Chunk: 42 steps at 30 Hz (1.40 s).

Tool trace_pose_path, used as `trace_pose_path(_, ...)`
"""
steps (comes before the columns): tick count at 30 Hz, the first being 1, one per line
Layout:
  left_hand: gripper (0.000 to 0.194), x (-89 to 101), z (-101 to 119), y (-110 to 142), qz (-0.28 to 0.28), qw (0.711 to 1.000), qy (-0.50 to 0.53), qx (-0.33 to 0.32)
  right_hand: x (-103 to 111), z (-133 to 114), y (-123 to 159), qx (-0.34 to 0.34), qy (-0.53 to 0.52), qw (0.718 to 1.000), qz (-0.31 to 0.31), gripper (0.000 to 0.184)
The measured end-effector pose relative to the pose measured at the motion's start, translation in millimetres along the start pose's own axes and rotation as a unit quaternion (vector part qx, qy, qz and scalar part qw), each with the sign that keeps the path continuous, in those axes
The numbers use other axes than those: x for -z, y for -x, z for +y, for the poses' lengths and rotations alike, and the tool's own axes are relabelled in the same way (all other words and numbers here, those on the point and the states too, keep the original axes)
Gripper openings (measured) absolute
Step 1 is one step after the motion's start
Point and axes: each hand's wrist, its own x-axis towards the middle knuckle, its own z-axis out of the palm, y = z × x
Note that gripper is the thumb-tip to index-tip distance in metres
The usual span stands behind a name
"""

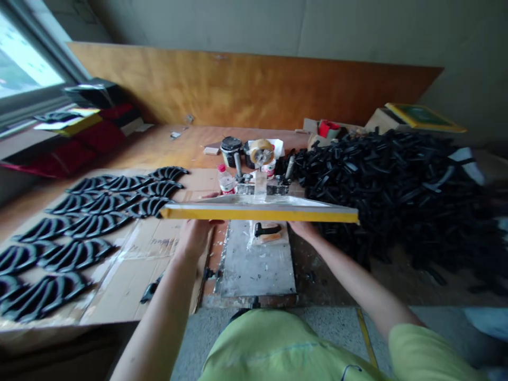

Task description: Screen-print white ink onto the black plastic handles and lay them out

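Clock centred on the flat, paint-spotted grey metal plate (256,270). At 6 o'clock, its bare near half offers open access. At 12, the long yellow-edged rectangular frame (260,213) obstructs entry from the far side. From 2 to 3, a high heap of black plastic parts (389,185) blocks passage. At 9, a brown cardboard strip (146,251) affords room, limited by the left forearm (169,301) and, farther out, rows of black ribbed curved parts (71,251).

Daylight comes from the window (26,50), far to the left of the fingers (216,222), and its white area is too bright. The wall (357,32) beyond them is rather dim. To their right, the black pile (381,190) loses detail in shadow, with blur toward the edge.
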Motion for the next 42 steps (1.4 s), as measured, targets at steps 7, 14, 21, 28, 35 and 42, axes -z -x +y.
trace_pose_path(7, 0.045, -6.0, -33.5, 19.4, 0.061, 0.997, 0.015, 0.053, -28.1, -34.6, 19.7, 0.064, -0.046, 0.991, -0.109, 0.014)
trace_pose_path(14, 0.062, -18.5, -99.7, 126.6, 0.055, 0.953, -0.005, 0.298, -10.4, -113.1, 61.0, 0.263, -0.076, 0.959, -0.07, 0.008)
trace_pose_path(21, 0.059, 78.5, -126.7, 161.7, 0.296, 0.924, -0.023, 0.24, -62.7, -195.7, 68.2, 0.363, -0.16, 0.903, -0.164, 0.019)
trace_pose_path(28, 0.055, 213.9, -151.5, 166.1, 0.387, 0.843, -0.186, 0.324, -158.6, -277.1, 19.1, 0.257, -0.072, 0.92, -0.287, 0.024)
trace_pose_path(35, 0.057, 258.6, -162.9, 156.0, 0.296, 0.831, -0.272, 0.385, -206.7, -303.8, 7.5, 0.155, -0.019, 0.924, -0.35, 0.03)
trace_pose_path(42, 0.056, 276.1, -154.5, 141.7, 0.221, 0.8, -0.384, 0.405, -207.4, -315.6, 20.5, 0.119, -0.003, 0.925, -0.362, 0.039)
